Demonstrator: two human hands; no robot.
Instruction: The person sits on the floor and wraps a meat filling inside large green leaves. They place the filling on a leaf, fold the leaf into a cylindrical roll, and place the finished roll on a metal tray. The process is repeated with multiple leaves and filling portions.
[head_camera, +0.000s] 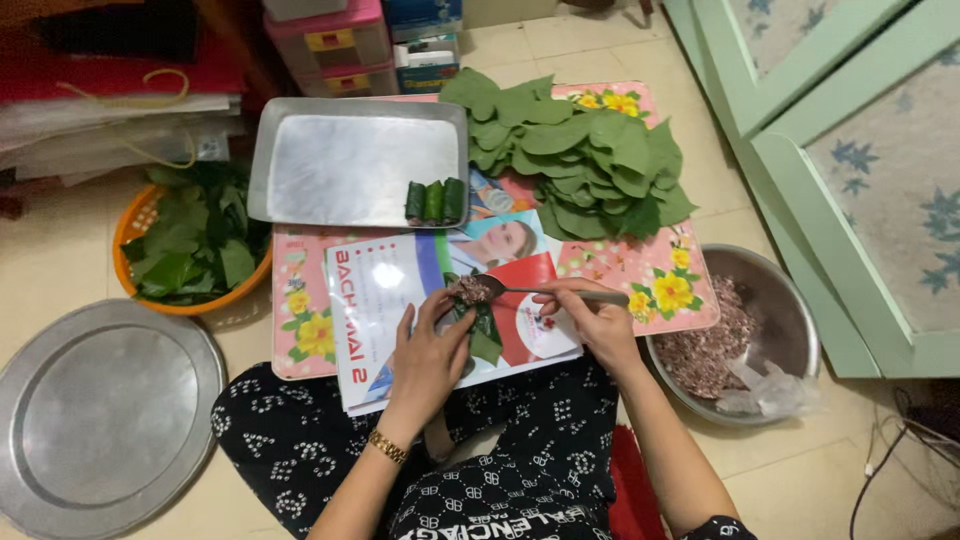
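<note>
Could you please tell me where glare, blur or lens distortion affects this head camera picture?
Head view: glare whitens the rectangular metal tray; the spoon of minced meat and folded green leaf between both hands look slightly soft; wide-angle bending curves the pale green door frame; lighting is otherwise even, shadows faint.

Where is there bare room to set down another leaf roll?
The rectangular metal tray is bare left of its three leaf rolls. The round metal platter at the left is bare too. It is crowded where the left hand holds a leaf and the right hand spoons filling, and under the loose leaf pile.
</note>
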